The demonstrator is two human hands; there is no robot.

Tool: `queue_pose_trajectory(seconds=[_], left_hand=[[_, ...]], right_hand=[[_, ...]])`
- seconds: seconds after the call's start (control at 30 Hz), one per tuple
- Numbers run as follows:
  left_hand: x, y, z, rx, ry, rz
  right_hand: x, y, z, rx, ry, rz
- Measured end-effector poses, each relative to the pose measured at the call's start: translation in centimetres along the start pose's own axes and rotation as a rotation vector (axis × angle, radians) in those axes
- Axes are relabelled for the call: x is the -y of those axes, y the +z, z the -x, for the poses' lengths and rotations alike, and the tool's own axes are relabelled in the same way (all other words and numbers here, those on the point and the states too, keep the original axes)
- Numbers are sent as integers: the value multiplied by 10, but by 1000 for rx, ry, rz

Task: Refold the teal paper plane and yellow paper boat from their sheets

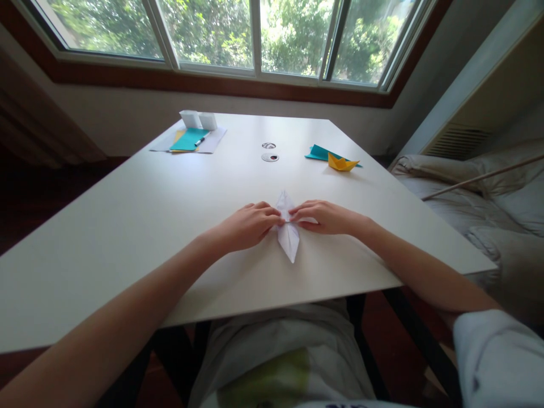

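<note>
A folded white paper (289, 245) lies on the table in front of me, a long diamond with points toward and away from me. From the left, my left hand (255, 222) grips its middle edge with bent fingers pressed together. My right hand (321, 216) pinches the opposite side, thumb below and fingers above. Both sets of fingertips meet near the paper's centre and cover part of it. A crease runs down the near half of the diamond.
White table (127, 238). At the far right sit a yellow paper boat (341, 163) and a teal folded paper (319, 152). Far left, teal sheets (187, 139), a marker (202, 139) and white folded pieces (190, 119) rest on white paper. Two round discs (270, 157) lie mid-table.
</note>
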State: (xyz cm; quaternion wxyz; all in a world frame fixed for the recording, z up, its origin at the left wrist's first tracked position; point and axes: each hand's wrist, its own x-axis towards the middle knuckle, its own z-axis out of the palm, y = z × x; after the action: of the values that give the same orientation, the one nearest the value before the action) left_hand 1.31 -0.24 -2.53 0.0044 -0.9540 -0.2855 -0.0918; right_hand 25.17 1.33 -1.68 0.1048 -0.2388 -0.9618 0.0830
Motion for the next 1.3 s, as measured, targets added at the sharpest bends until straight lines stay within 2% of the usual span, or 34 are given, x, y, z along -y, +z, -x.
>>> queue_pose_trajectory(seconds=[0.13,0.3,0.47,0.77,0.87,1.0,1.1,1.3], left_hand=[[4,2,-1,1,-51,70],[5,-1,-2,36,-123,121],[8,-1,-2,11,-75,156],[8,0,-1,-36,-39,166],[9,-1,0,-38,-31,178],[9,-3,-1,-31,21,230],[9,0,-4,-111,14,270],[4,5,-13,-491,-138,317]], right_hand=[[1,-3,2,20,11,-34],[3,-2,2,30,-36,80],[3,5,1,-18,-118,228],[6,17,-3,-167,-211,317],[10,18,-4,-221,-179,334],[13,19,-6,-292,-30,269],[13,19,-6,-374,90,144],[17,10,-6,-583,151,-77]])
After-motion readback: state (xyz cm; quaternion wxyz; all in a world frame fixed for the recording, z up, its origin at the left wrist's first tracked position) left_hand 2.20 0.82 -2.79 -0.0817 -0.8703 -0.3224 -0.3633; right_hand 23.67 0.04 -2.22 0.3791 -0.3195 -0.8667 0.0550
